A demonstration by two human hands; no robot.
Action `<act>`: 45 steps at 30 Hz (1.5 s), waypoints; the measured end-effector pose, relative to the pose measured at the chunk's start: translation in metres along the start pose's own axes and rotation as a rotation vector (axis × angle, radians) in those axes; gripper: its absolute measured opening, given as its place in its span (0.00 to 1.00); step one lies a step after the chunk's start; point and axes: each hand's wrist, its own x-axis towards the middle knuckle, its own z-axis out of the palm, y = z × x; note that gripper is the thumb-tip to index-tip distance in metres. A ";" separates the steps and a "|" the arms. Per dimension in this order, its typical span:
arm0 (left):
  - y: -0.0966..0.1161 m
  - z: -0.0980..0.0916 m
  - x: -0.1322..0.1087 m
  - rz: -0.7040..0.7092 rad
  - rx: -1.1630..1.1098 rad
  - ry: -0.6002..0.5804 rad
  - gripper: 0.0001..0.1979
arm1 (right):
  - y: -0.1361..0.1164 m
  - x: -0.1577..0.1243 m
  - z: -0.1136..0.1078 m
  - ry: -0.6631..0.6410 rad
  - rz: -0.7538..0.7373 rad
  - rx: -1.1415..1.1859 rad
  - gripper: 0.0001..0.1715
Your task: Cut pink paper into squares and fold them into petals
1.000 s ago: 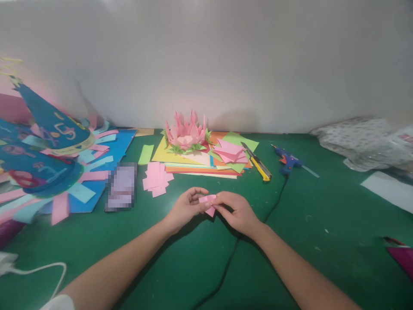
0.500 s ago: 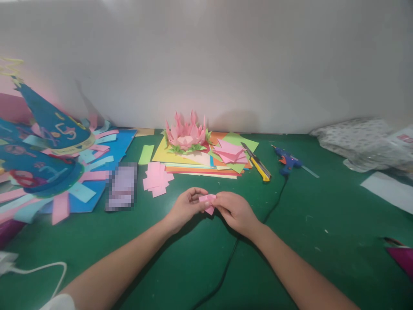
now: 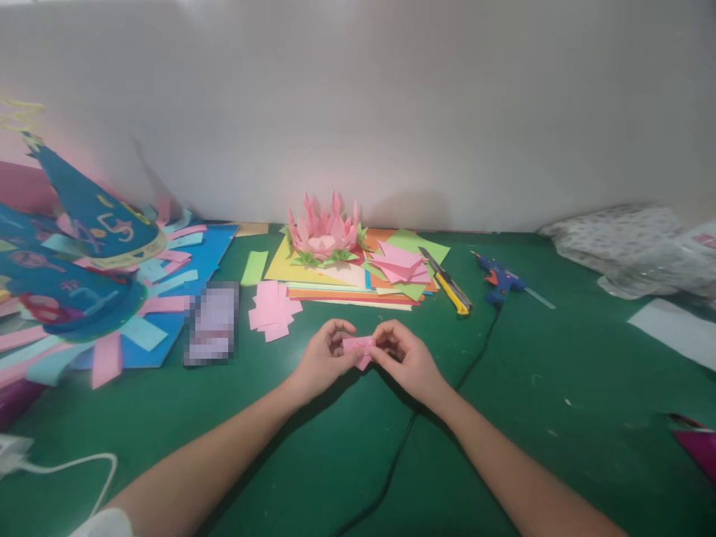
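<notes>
Between my hands is a small piece of folded pink paper (image 3: 362,350), held over the green table (image 3: 313,477). My left hand (image 3: 329,354) pinches its left side between thumb and fingers. On the other side, my right hand (image 3: 407,361) grips the right edge with thumb and fingertips. Part of the paper is hidden behind the thumbs. Beyond my left hand lies a loose pile of pink paper rectangles (image 3: 271,312). Farther back, a pink paper lotus (image 3: 324,230) with green leaves rests on a stack of coloured paper (image 3: 352,295).
A yellow utility knife (image 3: 452,291) lies by folded pink papers (image 3: 400,262). To its right is a blue glue gun (image 3: 500,280), its black cord (image 3: 403,447) running toward me. Decorated blue paper cones (image 3: 92,212) and a blurred-out flat object (image 3: 212,324) sit left. Plastic bags (image 3: 632,246) lie right.
My right hand has shifted its grip: its fingers are raised and more opened out, with thumb and fingertips on the paper's right edge. The left hand stays nearly in place.
</notes>
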 end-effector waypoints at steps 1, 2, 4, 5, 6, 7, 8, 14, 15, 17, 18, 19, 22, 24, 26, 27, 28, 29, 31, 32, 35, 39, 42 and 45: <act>-0.001 0.000 0.000 -0.001 -0.003 -0.005 0.23 | 0.000 0.000 0.000 0.001 0.006 0.009 0.06; -0.001 0.000 0.000 -0.002 -0.006 -0.010 0.23 | -0.001 0.000 0.001 0.007 0.009 0.014 0.07; -0.003 0.000 -0.001 0.005 -0.010 -0.015 0.23 | -0.002 0.000 0.001 0.023 0.005 0.012 0.08; -0.004 0.000 -0.001 0.016 -0.005 -0.014 0.23 | -0.003 0.000 0.002 0.031 0.000 0.008 0.08; -0.006 0.001 -0.002 0.035 0.010 -0.009 0.22 | -0.004 0.000 0.002 0.038 -0.007 0.006 0.09; -0.006 0.002 -0.003 0.060 0.032 0.001 0.22 | -0.004 0.000 0.003 0.043 -0.012 0.007 0.09; -0.007 0.003 -0.004 0.089 0.059 0.014 0.21 | -0.004 0.000 0.003 0.046 -0.015 0.013 0.09; -0.005 0.005 -0.007 0.158 0.225 0.055 0.19 | -0.001 0.000 0.004 0.019 0.025 0.049 0.11; -0.005 0.005 -0.007 0.154 0.237 0.051 0.19 | -0.001 0.000 0.004 0.011 0.029 0.040 0.11; -0.005 0.004 -0.008 0.155 0.272 0.034 0.19 | -0.001 0.000 0.004 -0.010 0.035 0.010 0.10; -0.005 0.003 -0.008 0.161 0.296 0.026 0.18 | -0.001 0.000 0.004 -0.017 0.038 -0.010 0.08; -0.006 0.003 -0.008 0.168 0.318 0.021 0.18 | -0.001 0.000 0.004 -0.022 0.042 -0.034 0.07; -0.008 0.001 -0.008 0.188 0.356 0.021 0.19 | -0.001 0.000 0.004 -0.012 0.056 -0.094 0.06; -0.008 0.001 -0.009 0.201 0.384 0.020 0.18 | -0.001 0.000 0.003 -0.011 0.059 -0.108 0.06; -0.008 0.001 -0.010 0.218 0.423 0.009 0.18 | -0.001 0.000 0.003 -0.010 0.056 -0.120 0.06; -0.008 0.001 -0.011 0.227 0.440 0.000 0.17 | -0.001 0.000 0.003 -0.006 0.052 -0.126 0.06; -0.008 0.001 -0.012 0.239 0.454 -0.010 0.17 | -0.001 0.000 0.003 -0.002 0.048 -0.129 0.06; -0.008 0.001 -0.012 0.251 0.466 -0.020 0.17 | -0.001 0.000 0.004 0.000 0.048 -0.129 0.07; -0.008 0.002 -0.013 0.274 0.489 -0.034 0.16 | -0.001 0.000 0.004 0.000 0.055 -0.120 0.07; -0.009 0.002 -0.014 0.281 0.499 -0.036 0.16 | -0.001 0.000 0.004 0.000 0.061 -0.116 0.07; -0.009 0.003 -0.015 0.286 0.517 -0.028 0.16 | -0.002 0.000 0.005 0.011 0.071 -0.121 0.08; -0.008 0.006 -0.014 0.223 0.436 -0.035 0.17 | -0.004 0.001 0.004 0.051 0.035 -0.142 0.12; -0.007 0.007 -0.011 0.171 0.337 -0.008 0.19 | -0.008 0.000 0.003 0.152 -0.085 -0.189 0.07; -0.006 0.006 -0.008 0.152 0.281 0.038 0.20 | -0.011 -0.001 0.002 0.180 -0.213 -0.297 0.05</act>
